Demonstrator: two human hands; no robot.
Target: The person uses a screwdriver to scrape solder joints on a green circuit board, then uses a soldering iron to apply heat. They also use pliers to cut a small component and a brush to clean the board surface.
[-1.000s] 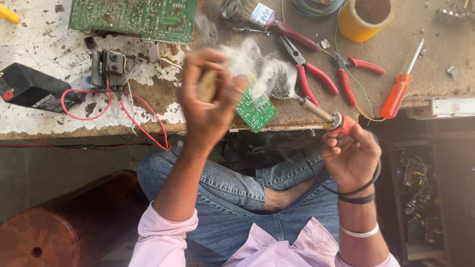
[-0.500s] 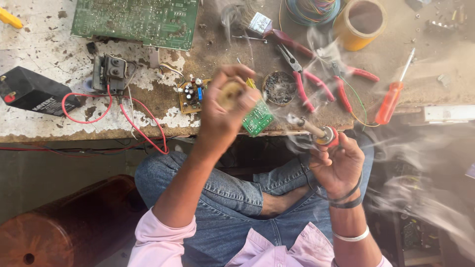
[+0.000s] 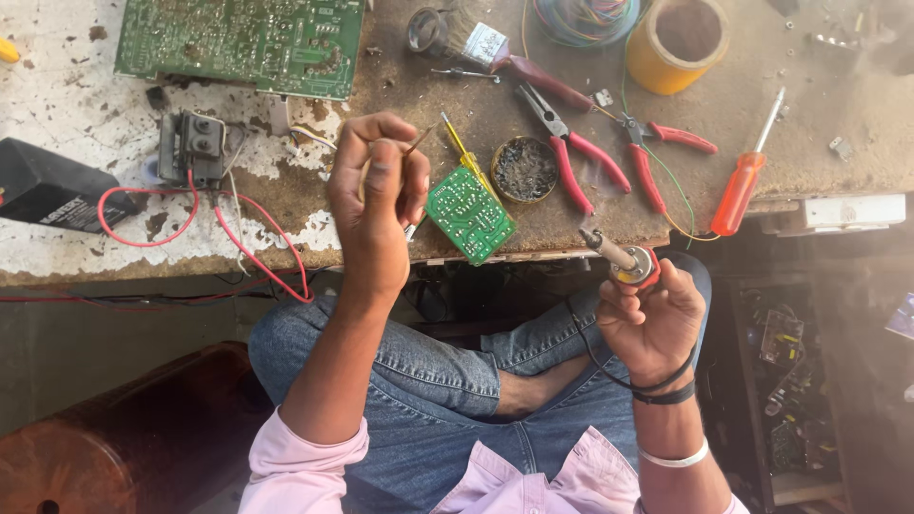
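**Soldering at the small green board**

The left hand (image 3: 373, 200) pinches a thin solder strand (image 3: 419, 141) above the small green circuit board (image 3: 468, 214), which lies at the tabletop (image 3: 762, 76) edge. The right hand (image 3: 652, 319) grips the soldering iron (image 3: 619, 259), tip raised just off the board's right. Best, I judge, to brace both wrists, heat the joint first, then feed solder sparingly.

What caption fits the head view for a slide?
Left hand pinches a thin wire above a small green circuit board; right hand holds a soldering iron.
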